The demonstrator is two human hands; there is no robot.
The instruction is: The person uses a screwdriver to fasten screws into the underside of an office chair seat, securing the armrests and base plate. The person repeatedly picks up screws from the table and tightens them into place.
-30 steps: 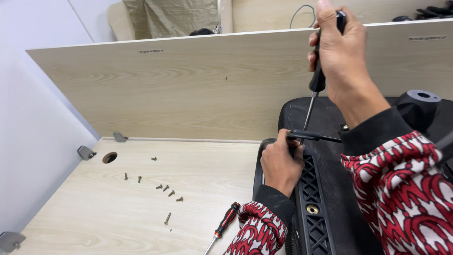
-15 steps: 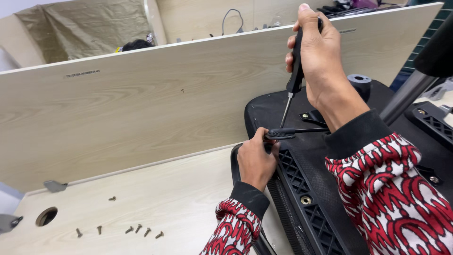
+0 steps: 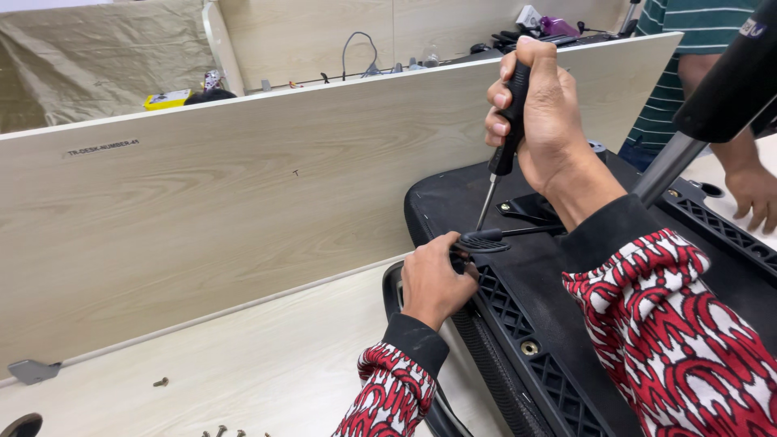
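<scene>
I'm seeing a black screwdriver: black handle, thin bright metal shaft, held near upright with a slight tilt, tip pointing down at the underside of a black chair seat. The seat is lying upside down on the light wood desk, ribbed grid panels facing up, brass-coloured inserts showing in the plastic.

The right hand is wrapping tight around the screwdriver handle, fist clenched, sitting well above the seat. The left hand is lower down at the seat's near edge, fingers curled closed around the grip end of a flat black lever sticking out from the seat mechanism. The screwdriver tip is coming down just above that lever, between the two hands.

I can't make out the screw under the tip; the lever paddle and left knuckles are covering that spot. The handle's top is buried in the fist. A grey metal post with a black part on top is cutting across the right side, running out of frame. Another person's hand is resting on the far edge of the seat, body mostly cropped. A few loose screws are lying at the bottom edge, partly cut off.
</scene>
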